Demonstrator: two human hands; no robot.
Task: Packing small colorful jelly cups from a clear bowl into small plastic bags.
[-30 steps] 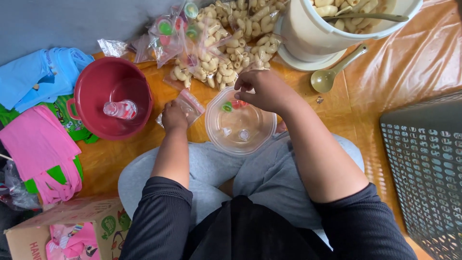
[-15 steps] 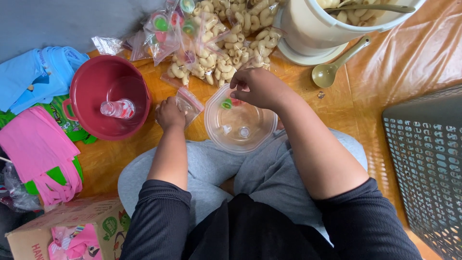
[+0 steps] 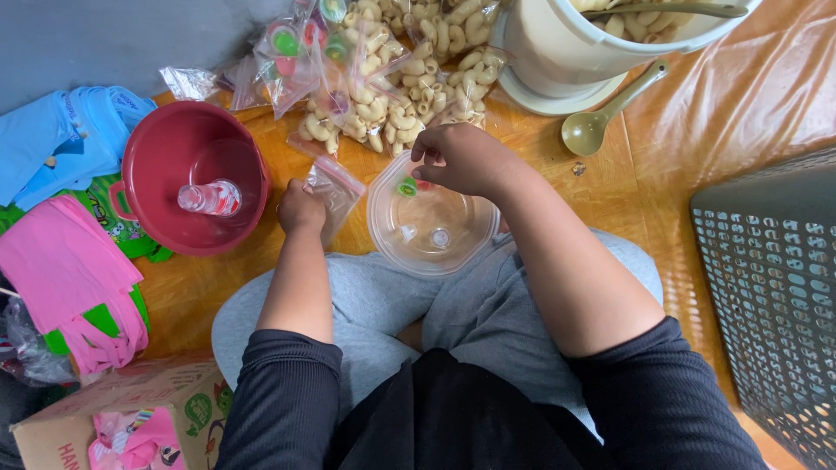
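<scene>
My left hand [image 3: 299, 207] holds a small clear zip bag with a red strip [image 3: 333, 190] beside a clear plastic bowl [image 3: 433, 228] that rests on my lap. My right hand [image 3: 461, 158] hovers over the bowl's far rim, fingertips pinched at small round green and red pieces [image 3: 407, 186] inside it. Whether the fingers hold one I cannot tell. Two more small pale pieces lie on the bowl's bottom.
A pile of filled bags of pale curled snacks [image 3: 383, 78] lies ahead. A red basin [image 3: 161, 157] with a small clear container [image 3: 209, 198] is at left, a white bucket [image 3: 566, 43] and green spoon [image 3: 601, 117] at the back, a grey basket [image 3: 775, 296] at right, pink bags [image 3: 70, 278] far left.
My right hand has stayed at the bowl's far rim, its fingers working at the small pieces. The left hand still holds the bag. The view has shifted slightly.
</scene>
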